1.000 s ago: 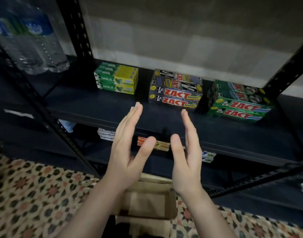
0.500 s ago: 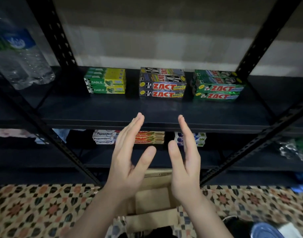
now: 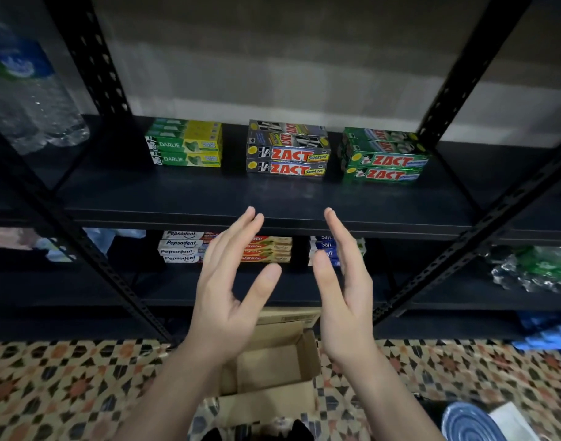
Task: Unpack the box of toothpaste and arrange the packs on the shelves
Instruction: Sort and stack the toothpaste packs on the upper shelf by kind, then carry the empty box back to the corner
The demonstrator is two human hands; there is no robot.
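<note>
Black metal shelves [image 3: 304,198] stand over a patterned floor [image 3: 65,386]. Toothpaste packs [image 3: 288,154] sit in three stacks along the back edge of the upper shelf, more on the shelf below. An open cardboard box [image 3: 272,367] rests on the floor. Above it the left hand [image 3: 228,294] and right hand [image 3: 346,300] hover, palms facing, fingers straight, holding nothing.

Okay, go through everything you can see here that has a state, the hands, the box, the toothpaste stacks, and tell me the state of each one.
Left hand: open, fingers straight, holding nothing.
Right hand: open, fingers straight, holding nothing.
Cardboard box: on the floor, flaps open, looks empty.
Darlie packs: stacked flat on the upper shelf.
Black Zact packs: stacked, middle of that shelf.
Green Zact packs: stacked at the right.
Pepsodent packs: stacked on the lower shelf.
</note>
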